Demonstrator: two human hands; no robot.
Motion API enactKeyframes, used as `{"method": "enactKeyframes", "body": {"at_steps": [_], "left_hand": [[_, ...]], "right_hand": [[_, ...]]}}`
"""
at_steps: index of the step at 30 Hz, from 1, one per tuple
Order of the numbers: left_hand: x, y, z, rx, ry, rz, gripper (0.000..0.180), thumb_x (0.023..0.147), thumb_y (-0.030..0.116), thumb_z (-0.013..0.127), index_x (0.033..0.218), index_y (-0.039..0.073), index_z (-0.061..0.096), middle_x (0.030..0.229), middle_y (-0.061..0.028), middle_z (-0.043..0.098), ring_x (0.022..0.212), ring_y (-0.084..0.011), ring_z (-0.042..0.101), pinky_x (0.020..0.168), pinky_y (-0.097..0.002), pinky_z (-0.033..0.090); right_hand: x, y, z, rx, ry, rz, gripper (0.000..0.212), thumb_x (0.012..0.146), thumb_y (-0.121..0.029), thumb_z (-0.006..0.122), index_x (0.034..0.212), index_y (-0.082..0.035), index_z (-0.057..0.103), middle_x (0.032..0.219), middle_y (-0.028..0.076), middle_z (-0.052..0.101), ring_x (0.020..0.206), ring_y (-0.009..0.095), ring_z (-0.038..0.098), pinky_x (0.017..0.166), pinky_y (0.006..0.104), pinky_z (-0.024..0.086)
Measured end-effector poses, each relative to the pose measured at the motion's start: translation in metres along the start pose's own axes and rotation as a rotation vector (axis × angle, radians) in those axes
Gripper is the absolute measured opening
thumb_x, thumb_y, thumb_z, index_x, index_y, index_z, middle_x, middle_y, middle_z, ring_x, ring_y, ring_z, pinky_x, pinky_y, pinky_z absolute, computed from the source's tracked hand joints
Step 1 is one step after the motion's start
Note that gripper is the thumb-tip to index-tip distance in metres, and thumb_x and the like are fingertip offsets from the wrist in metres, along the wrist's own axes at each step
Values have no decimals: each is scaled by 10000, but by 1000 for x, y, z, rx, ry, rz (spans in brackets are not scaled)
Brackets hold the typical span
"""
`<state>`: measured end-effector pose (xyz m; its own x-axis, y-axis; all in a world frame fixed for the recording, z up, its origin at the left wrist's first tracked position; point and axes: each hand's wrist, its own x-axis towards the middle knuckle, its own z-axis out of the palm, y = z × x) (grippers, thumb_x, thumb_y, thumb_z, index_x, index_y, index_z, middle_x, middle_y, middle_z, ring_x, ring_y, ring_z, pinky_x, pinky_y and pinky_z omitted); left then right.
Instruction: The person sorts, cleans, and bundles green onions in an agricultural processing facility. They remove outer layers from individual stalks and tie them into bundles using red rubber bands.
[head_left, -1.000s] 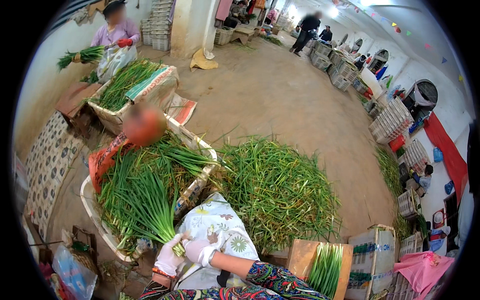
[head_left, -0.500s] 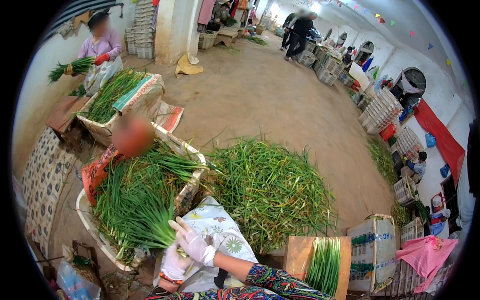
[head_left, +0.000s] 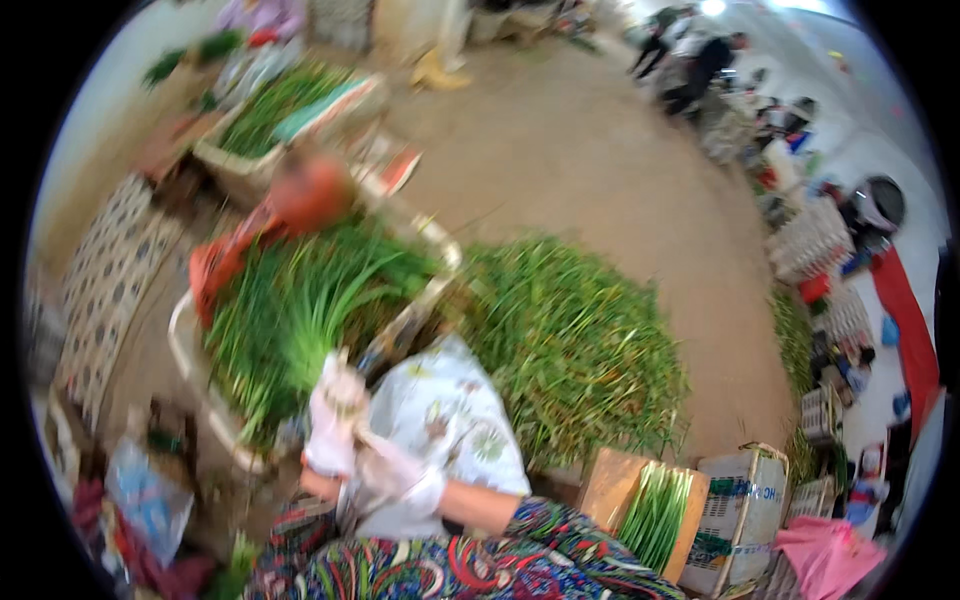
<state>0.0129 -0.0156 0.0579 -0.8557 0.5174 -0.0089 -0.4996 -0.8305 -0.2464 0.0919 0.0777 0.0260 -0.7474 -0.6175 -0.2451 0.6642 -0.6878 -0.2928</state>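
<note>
Because the left hand (head_left: 336, 418) appears clamped round only the pale stalk ends of the chive bunch (head_left: 313, 342), a slackened grip could let the slender stems slide apart and drop into the white plastic crate (head_left: 184, 345). The bunch fans toward eleven o'clock, over the crate's tangled chives (head_left: 245, 350), so its soft tips could snag if pulled sharply. The right hand (head_left: 402, 474) sits at four o'clock of the left, touching or just beside it; blur hides whether its fingers grip anything. Thin, whitish gloves (head_left: 425, 488) could slip on smooth stems. Beneath the hands lies a creased, flower-printed sheet (head_left: 450, 420). At two o'clock, a shaggy, rounded heap (head_left: 575, 350) mixes green and straw-coloured leaves; between three and four, a flat wooden board (head_left: 605, 490) carries straight chives (head_left: 655, 515), roughly aligned.
</note>
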Motion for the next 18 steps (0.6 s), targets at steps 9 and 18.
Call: {"method": "enactKeyframes", "body": {"at_steps": [9, 18], "left_hand": [[-28, 4, -55, -104, 345, 134, 234, 916, 255, 424, 1022, 57, 490, 551, 59, 400, 499, -55, 406, 501, -223, 411], [-41, 3, -68, -174, 567, 84, 203, 902, 218, 446, 959, 39, 520, 671, 26, 510, 602, -115, 495, 600, -271, 440]], "right_hand": [[-33, -149, -104, -1625, 799, -404, 338, 856, -223, 471, 1086, 17, 531, 930, 194, 610, 766, 198, 622, 670, 290, 483], [63, -205, -109, -1684, 1059, -82, 715, 754, -384, 570, 1278, 32, 320, 1104, 283, 515, 1023, 385, 512, 879, 358, 404]]}}
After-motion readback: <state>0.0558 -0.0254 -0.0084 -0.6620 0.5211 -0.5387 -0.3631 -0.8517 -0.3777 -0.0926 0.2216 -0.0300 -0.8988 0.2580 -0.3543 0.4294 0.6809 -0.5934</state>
